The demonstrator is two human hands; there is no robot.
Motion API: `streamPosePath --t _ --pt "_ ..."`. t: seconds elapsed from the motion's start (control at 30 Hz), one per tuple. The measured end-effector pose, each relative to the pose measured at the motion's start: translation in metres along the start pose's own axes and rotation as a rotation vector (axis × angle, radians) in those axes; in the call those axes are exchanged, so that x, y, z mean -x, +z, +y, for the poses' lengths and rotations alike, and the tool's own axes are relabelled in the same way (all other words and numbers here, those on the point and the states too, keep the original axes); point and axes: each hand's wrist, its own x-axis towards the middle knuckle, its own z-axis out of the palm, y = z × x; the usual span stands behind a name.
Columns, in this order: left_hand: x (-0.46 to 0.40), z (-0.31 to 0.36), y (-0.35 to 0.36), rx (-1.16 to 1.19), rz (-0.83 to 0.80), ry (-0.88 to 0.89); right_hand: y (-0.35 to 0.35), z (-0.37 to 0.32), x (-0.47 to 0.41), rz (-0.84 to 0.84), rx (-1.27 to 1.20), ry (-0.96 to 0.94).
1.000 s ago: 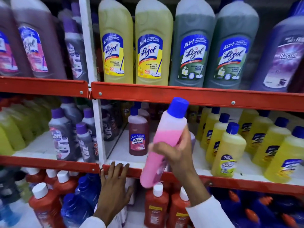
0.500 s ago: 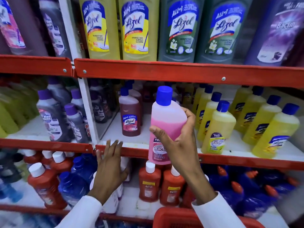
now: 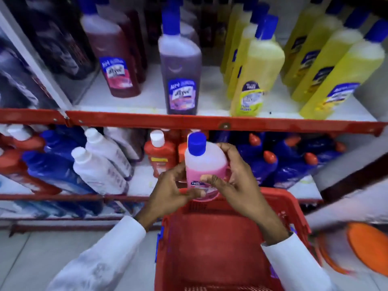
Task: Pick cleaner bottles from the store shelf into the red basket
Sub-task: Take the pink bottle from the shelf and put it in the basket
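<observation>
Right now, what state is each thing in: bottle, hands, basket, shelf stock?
Pink bottle: upright, capped, held over the basket's far rim.
Left hand: gripping the bottle low.
Right hand: gripping the bottle's side.
Red basket: visible floor bare.
Purple bottle: capped, upright on shelf.

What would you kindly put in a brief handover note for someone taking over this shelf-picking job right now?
Left hand: fingers on the lower front of the pink bottle.
Right hand: wrapped around the same bottle from its right side.
Bottle: upright, blue cap on, held above the far rim of the red basket.
Done: bottle taken off the shelf.
Left: lower it into the basket, which looks empty where visible, then pick more.
</observation>
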Motion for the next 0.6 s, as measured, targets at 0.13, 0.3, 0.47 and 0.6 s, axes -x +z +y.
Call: streamPosePath --t 0.13,0.3,0.47,0.6 --pt "0.007 -0.063 0.044 -0.082 -0.003 -0.082 -0.001 0.069 0.020 -0.041 0.103 0.103" --pt "0.010 -0.135 0.086 -0.260 -0.028 -0.273 0.017 0.146 0.043 -0.119 0.183 0.242" --pt "0.006 -0.172 0.113 -0.284 0.039 -0.532 0.045 0.197 0.055 -0.123 0.101 0.342" --pt "0.010 -0.186 0.121 -0.293 0.092 -0.645 0.062 0.219 0.059 -0.130 0.099 0.377"
